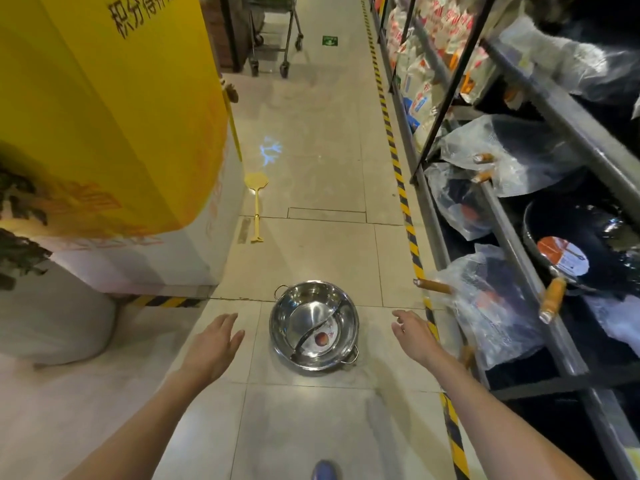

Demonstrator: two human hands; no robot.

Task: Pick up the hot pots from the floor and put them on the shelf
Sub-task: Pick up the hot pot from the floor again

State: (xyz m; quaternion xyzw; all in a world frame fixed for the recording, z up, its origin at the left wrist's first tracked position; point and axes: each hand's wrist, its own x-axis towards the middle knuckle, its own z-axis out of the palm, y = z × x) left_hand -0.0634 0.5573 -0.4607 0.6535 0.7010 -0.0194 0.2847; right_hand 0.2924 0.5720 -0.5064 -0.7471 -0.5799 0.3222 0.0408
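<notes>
A shiny steel hot pot [313, 325] with an S-shaped divider, two small side handles and a round sticker inside stands on the tiled floor between my arms. My left hand [214, 342] hovers open to the left of the pot, palm down, apart from it. On the pot's right, my right hand [414, 336] is open too, fingers spread, not touching it. The grey metal shelf [512, 244] runs along the right side, holding black woks with wooden handles, some wrapped in plastic bags.
A yellow fly swatter [256, 206] lies on the floor ahead by a yellow and white pillar [114, 140]. Black-and-yellow tape [408, 230] lines the floor at the shelf's foot. A shopping cart [273, 36] stands far down the aisle. My shoe [325, 471] shows at the bottom.
</notes>
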